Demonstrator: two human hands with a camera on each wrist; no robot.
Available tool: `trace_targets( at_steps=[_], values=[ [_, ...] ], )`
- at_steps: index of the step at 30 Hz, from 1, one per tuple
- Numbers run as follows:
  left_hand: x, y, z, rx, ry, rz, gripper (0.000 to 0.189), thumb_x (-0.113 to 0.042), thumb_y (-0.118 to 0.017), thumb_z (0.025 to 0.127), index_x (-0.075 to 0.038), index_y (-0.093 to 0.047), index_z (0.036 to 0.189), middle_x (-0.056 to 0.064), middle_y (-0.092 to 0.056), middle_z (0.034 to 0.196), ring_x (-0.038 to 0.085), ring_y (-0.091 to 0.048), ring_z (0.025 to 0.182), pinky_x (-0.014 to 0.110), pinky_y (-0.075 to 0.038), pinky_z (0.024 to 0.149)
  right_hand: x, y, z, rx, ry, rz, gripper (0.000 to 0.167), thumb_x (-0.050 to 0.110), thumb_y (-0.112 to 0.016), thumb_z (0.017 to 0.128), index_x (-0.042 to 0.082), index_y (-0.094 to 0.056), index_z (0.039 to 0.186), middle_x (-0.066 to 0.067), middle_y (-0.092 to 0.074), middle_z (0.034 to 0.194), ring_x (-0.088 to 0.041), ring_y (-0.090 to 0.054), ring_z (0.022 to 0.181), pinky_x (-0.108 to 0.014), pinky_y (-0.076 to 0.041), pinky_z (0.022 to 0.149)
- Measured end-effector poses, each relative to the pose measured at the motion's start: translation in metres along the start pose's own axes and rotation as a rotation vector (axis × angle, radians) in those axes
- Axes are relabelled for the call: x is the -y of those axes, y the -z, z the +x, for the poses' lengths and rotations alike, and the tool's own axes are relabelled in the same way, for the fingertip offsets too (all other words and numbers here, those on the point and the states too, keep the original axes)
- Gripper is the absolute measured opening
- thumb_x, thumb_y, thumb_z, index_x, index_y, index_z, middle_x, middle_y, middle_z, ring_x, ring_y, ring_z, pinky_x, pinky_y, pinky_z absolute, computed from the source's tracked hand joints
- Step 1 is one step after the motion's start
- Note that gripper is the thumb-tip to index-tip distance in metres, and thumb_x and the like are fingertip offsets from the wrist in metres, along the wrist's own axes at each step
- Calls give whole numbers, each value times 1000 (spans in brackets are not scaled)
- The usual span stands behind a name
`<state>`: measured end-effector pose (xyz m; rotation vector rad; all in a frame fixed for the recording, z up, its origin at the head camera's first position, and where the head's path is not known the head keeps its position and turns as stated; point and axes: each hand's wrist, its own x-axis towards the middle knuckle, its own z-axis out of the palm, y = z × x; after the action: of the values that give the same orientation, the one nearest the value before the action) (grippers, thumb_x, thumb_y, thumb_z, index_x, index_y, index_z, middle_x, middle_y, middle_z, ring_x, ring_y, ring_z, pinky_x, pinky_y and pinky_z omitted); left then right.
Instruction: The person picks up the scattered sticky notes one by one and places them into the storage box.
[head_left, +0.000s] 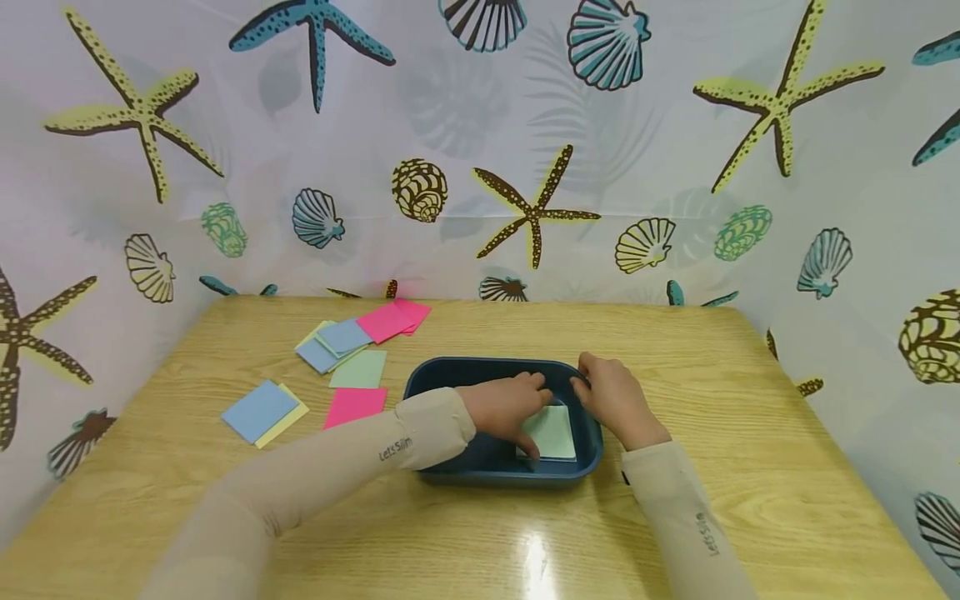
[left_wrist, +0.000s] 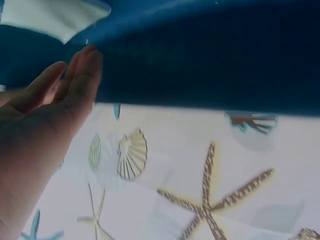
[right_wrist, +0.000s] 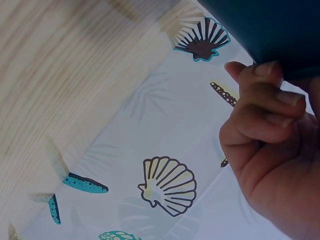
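A dark blue plastic bin (head_left: pixel 495 479) stands on the table, with a pale green square of paper (head_left: pixel 555 433) lying inside at its right end. My left hand (head_left: pixel 506 407) reaches into the bin over the paper's left side, fingers spread. In the left wrist view those fingers (left_wrist: pixel 85 75) are apart from the pale paper (left_wrist: pixel 55 17) and hold nothing. At the bin's far right corner, my right hand (head_left: pixel 617 400) grips the rim. The right wrist view has its fingers (right_wrist: pixel 270 100) curled at the bin's edge (right_wrist: pixel 245 35).
Left of the bin, on the wooden table (head_left: pixel 712 400), lie loose paper squares: blue (head_left: pixel 258 410) over yellow, pink (head_left: pixel 356 406), pale green (head_left: pixel 360 369), and an overlapping group with blue (head_left: pixel 345 336) and pink (head_left: pixel 385 322). A shell-and-starfish curtain (head_left: pixel 480 108) hangs behind.
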<state>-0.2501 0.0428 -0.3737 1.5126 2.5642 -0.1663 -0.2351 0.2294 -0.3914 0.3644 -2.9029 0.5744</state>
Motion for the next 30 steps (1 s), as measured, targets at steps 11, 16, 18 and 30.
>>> trace_targets(
  at_steps=[11, 16, 18, 30],
  values=[
    [90, 19, -58, -427, -41, -440, 26, -8, -67, 90, 1, -65, 115, 13, -63, 105, 25, -62, 94, 34, -50, 85, -6, 2, 0, -19, -9, -3, 13, 6, -66, 89, 2, -55, 82, -6, -54, 65, -18, -47, 55, -31, -38, 50],
    [156, 6, -82, -552, 317, -626, 27, -8, -67, 90, 4, -61, 114, 15, -62, 105, 29, -59, 96, 42, -48, 88, -6, 3, -1, -21, -3, -2, 13, 6, -66, 89, 1, -56, 82, -6, -53, 64, -18, -46, 54, -31, -38, 50],
    [174, 0, -87, -518, 456, -663, 33, -10, -67, 90, 6, -57, 117, 20, -60, 112, 33, -56, 104, 44, -45, 93, -6, 3, -1, -19, -5, 0, 13, 6, -66, 89, 1, -56, 83, -6, -53, 63, -18, -46, 54, -31, -38, 50],
    [235, -62, -85, -123, 726, -462, 89, -39, -72, 84, 9, -28, 145, 27, -41, 143, 41, -39, 131, 49, -33, 107, -2, -3, 0, -18, 18, 6, 13, 5, -66, 88, 1, -55, 82, -6, -52, 62, -17, -44, 53, -30, -37, 48]
  ],
)
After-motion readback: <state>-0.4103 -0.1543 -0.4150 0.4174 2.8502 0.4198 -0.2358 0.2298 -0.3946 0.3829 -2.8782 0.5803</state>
